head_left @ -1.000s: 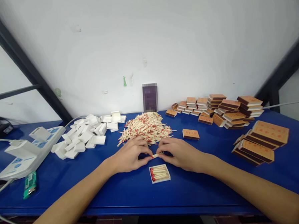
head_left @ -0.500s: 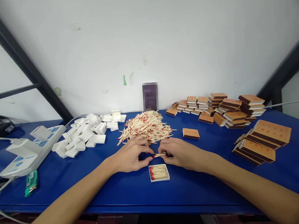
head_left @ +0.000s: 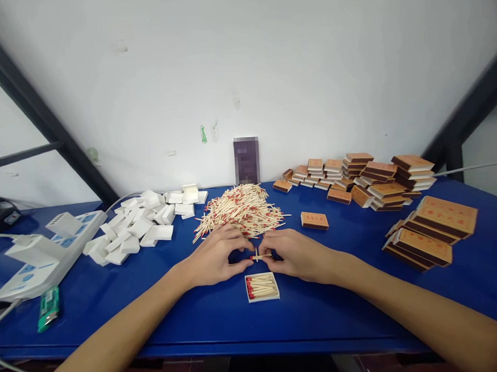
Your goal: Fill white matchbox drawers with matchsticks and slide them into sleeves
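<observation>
Thumb and fingers of my right hand pinch a few red-tipped matches, whose heads point left. One match among them stands crosswise to the others. My left hand is curved just left of the match heads, its thumb and index fingertips apart; whether it touches the matches is hard to see. Just in front of both hands lies a white matchbox tray holding several matches, heads to the left. Behind the hands is a large heap of loose matches.
White empty trays are piled left, beside a power strip and a green lighter. One orange matchbox lies right of the heap. Stacked matchboxes and a nearer group of matchboxes stand farther right on the blue table.
One match has turned crosswise between my hands. My left fingertips have come closer to the match heads. The whole view has shifted slightly.
</observation>
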`<action>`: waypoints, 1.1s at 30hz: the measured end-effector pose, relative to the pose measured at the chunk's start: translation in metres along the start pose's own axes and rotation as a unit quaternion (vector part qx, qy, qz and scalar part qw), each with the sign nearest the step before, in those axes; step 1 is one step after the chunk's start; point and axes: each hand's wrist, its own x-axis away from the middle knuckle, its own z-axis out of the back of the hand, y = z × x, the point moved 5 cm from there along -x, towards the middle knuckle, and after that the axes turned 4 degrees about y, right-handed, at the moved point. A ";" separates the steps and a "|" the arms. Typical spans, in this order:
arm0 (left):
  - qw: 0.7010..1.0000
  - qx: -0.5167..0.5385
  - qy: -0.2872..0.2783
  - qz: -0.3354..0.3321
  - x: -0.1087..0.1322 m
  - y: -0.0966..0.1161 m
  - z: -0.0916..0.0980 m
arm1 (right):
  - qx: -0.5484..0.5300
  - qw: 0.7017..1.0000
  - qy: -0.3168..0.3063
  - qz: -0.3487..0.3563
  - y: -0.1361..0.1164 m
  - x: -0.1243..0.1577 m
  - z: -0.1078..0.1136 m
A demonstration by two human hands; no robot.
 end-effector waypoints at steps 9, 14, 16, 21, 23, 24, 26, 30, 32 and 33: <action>1.000 -0.010 0.018 -0.022 0.000 0.004 -0.001 | 0.007 1.000 -0.003 -0.026 -0.001 -0.001 0.004; 0.998 0.013 0.042 -0.049 -0.001 0.005 0.002 | -0.012 0.999 0.015 -0.041 -0.002 -0.002 0.009; 0.996 0.028 0.062 -0.055 0.000 0.006 0.005 | -0.023 0.998 0.028 -0.048 -0.003 -0.002 0.013; 0.985 0.064 0.160 -0.031 0.003 0.003 0.020 | -0.096 0.990 0.035 -0.095 -0.002 0.000 0.019; 0.981 0.069 0.183 -0.011 0.004 0.001 0.024 | -0.159 0.978 0.024 -0.132 0.000 0.001 0.019; 0.980 0.071 0.185 -0.005 0.005 0.001 0.025 | -0.188 0.971 0.019 -0.146 0.001 0.001 0.019; 0.982 0.074 0.172 -0.009 0.004 0.004 0.025 | -0.228 0.959 0.014 -0.166 0.003 0.000 0.019; 0.989 0.094 0.106 -0.049 0.004 0.016 0.018 | -0.269 0.944 0.006 -0.191 0.006 0.000 0.019; 0.988 0.120 0.073 -0.068 0.005 0.023 0.014 | -0.291 0.936 0.004 -0.196 0.008 0.000 0.019; 0.987 0.127 0.060 -0.075 0.005 0.026 0.012 | -0.301 0.933 0.004 -0.197 0.009 0.001 0.018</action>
